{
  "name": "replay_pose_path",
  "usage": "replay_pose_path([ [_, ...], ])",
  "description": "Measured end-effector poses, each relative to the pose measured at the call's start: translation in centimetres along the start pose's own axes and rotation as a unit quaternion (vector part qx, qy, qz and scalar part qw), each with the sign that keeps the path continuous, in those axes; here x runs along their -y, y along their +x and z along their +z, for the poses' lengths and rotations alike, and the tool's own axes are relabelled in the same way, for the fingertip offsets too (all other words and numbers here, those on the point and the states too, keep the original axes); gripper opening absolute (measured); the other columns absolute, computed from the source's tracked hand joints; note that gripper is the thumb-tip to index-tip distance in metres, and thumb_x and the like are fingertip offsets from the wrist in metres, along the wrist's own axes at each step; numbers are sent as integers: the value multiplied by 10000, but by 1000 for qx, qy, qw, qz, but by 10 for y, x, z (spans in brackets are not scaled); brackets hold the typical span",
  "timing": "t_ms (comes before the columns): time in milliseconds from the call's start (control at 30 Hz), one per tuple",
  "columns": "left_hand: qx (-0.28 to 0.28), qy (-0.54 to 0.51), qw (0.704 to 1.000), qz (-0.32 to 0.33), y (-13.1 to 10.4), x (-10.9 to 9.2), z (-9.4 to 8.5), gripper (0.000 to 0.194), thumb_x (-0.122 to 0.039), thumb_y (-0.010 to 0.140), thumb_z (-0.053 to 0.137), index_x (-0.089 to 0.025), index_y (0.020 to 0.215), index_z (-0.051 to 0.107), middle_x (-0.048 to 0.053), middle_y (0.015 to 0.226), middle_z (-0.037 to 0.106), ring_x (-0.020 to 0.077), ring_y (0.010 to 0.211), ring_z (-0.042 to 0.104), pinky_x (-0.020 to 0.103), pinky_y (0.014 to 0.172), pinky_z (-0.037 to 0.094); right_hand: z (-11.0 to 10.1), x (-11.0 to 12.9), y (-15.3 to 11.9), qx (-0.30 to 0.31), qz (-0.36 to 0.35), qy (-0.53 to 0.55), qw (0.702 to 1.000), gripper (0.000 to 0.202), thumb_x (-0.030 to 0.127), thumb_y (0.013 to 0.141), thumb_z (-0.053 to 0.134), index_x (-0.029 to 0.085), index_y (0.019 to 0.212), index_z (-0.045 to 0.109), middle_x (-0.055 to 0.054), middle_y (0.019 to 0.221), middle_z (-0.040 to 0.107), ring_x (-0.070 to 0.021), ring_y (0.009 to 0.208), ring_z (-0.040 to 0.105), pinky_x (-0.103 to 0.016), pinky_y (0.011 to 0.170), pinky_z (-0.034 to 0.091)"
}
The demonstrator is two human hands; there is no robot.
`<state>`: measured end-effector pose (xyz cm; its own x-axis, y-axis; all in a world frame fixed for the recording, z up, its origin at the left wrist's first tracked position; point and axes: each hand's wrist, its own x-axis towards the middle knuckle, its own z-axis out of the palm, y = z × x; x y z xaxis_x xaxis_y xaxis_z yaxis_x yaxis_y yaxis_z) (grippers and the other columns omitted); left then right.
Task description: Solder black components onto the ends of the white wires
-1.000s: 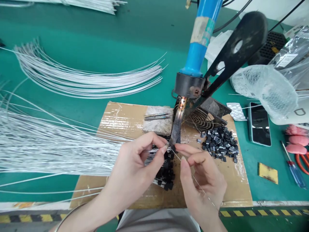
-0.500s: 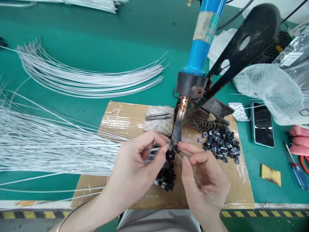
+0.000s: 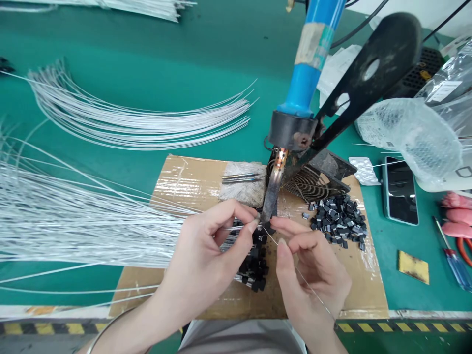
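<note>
Loose wires (image 3: 92, 228) were spread at nine o'clock from the left hand (image 3: 214, 253), probably so they could be taken without a long reach. The bundle (image 3: 143, 125) was laid apart at eleven o'clock, likely to avoid tangling. By the left hand, a wire (image 3: 236, 227) was pinched between thumb and forefinger, at the very tips, presumably to keep its end steady; whatever lay right at the fingertips was mostly hidden, so its shape could not be told. Bits (image 3: 240, 178) were rested on the pad (image 3: 241, 195), at one o'clock from that hand. Black ends (image 3: 254, 268) were gathered at three o'clock, partly covered by it.

The iron (image 3: 273, 189) was held tip down by the stand (image 3: 391, 54), apparently so that neither hand was needed for it. Its tip was placed at two o'clock from the left hand, just beside the fingertips; contact with the wire could not be confirmed. The solder (image 3: 270, 236) was lightly gripped in the right hand (image 3: 313, 275), thumb against curled fingers, its end pointed toward ten o'clock at the tip and its tail run across the palm toward five, likely for easy feeding. Blocks (image 3: 339, 221) were heaped at one o'clock from the right hand, seemingly for reach; the sponge (image 3: 413, 267) was left at three.
</note>
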<state>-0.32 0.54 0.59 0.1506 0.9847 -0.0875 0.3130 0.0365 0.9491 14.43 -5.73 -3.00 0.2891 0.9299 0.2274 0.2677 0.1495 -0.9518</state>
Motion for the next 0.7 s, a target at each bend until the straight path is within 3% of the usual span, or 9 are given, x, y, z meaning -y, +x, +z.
replay_pose_path([
  [233,-3,-7,1000,0,-3,4,-2,150,-198,913,656,-241,783,717,-18,867,817,135,715,712,217,599,516,3,0,0,-10,7,4,1000,192,71,955,674,248,900,624,-62,1191,849,-208,1112,828,-345,962,681],
  [467,9,18,1000,-7,0,2,-2,153,-218,892,621,-233,754,686,1,776,785,162,666,673,265,484,366,3,-1,0,-13,5,-10,1000,183,91,960,669,247,881,618,-86,1168,855,-229,1085,837,-371,939,693],
  [700,13,11,1000,-10,-1,2,0,161,-224,904,615,-238,759,685,-6,787,784,159,674,667,271,493,364,3,1,-1,-17,3,-13,1000,181,95,962,681,251,888,627,-78,1166,854,-221,1080,835,-359,931,689],
])
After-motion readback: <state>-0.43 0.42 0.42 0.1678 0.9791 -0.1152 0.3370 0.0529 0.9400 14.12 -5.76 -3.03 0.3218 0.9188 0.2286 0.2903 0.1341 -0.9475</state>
